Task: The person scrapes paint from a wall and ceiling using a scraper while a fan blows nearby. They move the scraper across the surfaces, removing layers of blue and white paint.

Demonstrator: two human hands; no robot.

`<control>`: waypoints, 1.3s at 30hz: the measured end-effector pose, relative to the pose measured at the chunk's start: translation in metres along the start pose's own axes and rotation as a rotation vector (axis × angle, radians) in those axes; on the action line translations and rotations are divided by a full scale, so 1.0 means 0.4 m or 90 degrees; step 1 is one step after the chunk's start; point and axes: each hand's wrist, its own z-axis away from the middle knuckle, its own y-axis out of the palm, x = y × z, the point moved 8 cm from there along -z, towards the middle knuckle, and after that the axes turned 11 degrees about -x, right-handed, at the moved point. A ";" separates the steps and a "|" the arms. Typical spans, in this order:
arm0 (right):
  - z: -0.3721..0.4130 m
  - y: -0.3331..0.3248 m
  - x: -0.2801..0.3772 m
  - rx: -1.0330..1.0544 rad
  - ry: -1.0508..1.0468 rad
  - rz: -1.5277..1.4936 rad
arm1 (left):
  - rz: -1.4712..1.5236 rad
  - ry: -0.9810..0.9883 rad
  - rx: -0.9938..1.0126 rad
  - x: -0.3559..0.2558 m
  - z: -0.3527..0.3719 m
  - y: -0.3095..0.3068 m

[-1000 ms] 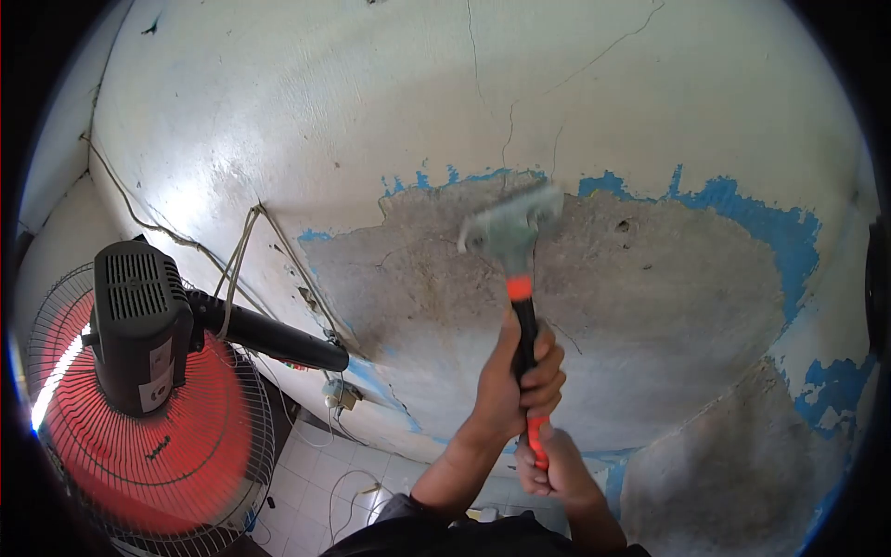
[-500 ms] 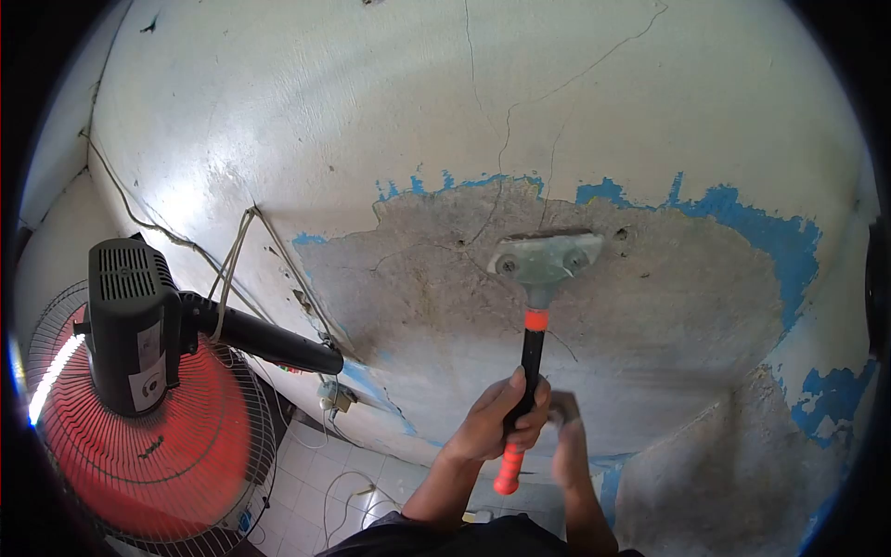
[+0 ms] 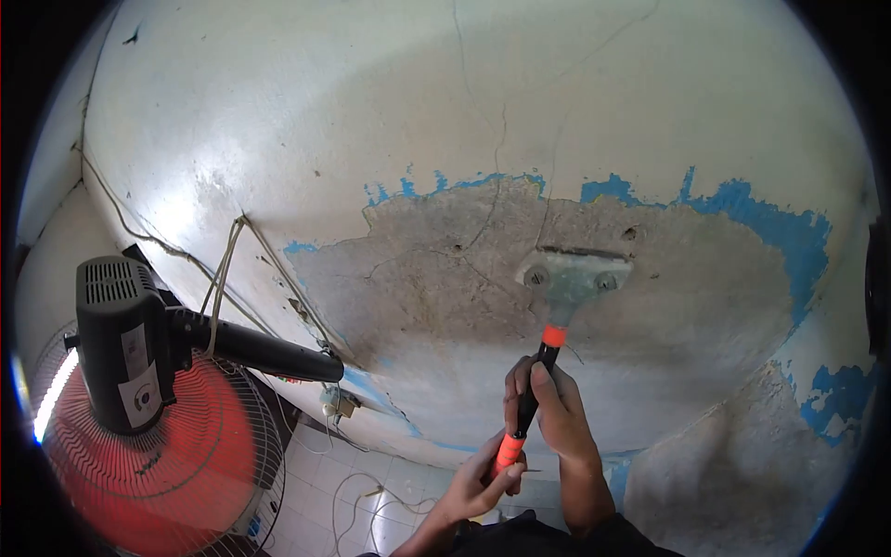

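A long-handled wall scraper (image 3: 575, 283) with a wide grey-green head, two screws and a black shaft with orange bands points up at the wall. My right hand (image 3: 564, 418) is closed round the black shaft, thumb along it. Lower down, my left hand (image 3: 478, 487) wraps the orange end of the handle. The scraper's head overlaps a bare grey plaster patch (image 3: 418, 288) on the wall, and cracks run through that patch. Ragged blue paint (image 3: 742, 204) edges the patch, with pale paint (image 3: 371, 102) above it.
At the left stands a fan (image 3: 167, 446) with a wire guard, red blades and a black motor housing (image 3: 119, 306). Cables (image 3: 227, 269) hang along the wall beside a small socket box (image 3: 336, 401). Another cord (image 3: 339, 506) lies on the tiled floor (image 3: 316, 473).
My left hand has slid down from the black shaft to the orange end. My right hand, blurred beside the handle before, now grips the shaft. The scraper's head has shifted right and slightly down.
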 end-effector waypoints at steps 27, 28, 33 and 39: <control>-0.025 0.118 0.111 -0.042 0.021 -0.077 | -0.210 0.247 -0.206 -0.185 0.092 -0.004; -0.022 0.115 0.106 -0.039 0.015 -0.073 | -0.191 0.228 -0.208 -0.175 0.102 -0.005; -0.026 0.120 0.123 -0.034 0.019 -0.057 | -0.139 0.251 -0.196 -0.205 0.089 0.011; -0.017 0.109 0.110 -0.036 0.050 -0.083 | -0.137 0.234 -0.212 -0.178 0.095 0.007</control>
